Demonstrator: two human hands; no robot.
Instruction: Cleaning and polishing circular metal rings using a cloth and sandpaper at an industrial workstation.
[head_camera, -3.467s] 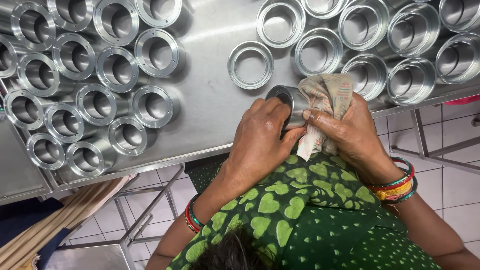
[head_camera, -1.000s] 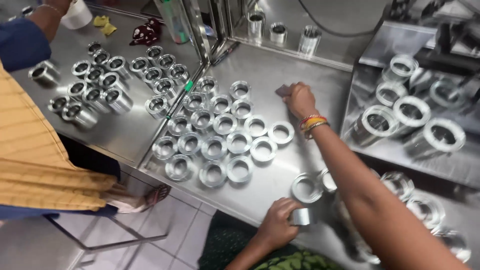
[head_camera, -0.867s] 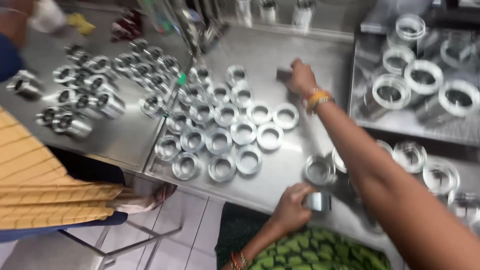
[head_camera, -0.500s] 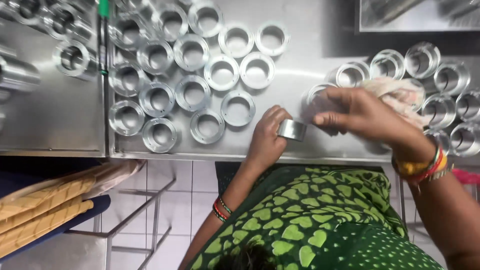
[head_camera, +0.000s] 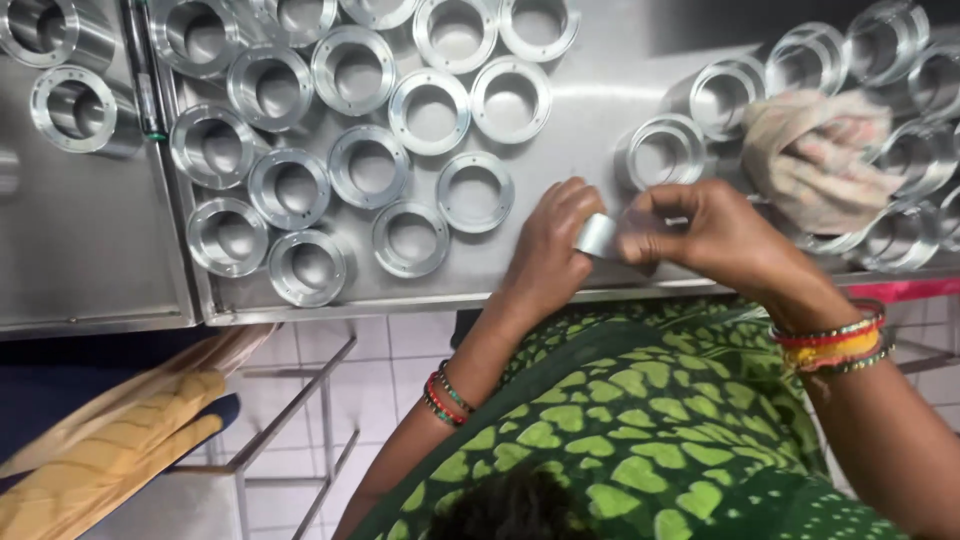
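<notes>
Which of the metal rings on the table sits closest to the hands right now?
The lone metal ring just above the right hand, left of the crumpled cloth; the clustered rings lie farther left.

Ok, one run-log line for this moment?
left hand: on metal ring | right hand: on ring | cloth: on table

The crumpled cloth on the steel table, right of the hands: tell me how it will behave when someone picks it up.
The cloth lies bunched in soft folds over the metal rings, so it will probably hang limp and drape rather than hold shape. It looks thin and light for its bulk. Being draped against the rings, it may drag or nudge one as it lifts.
</notes>
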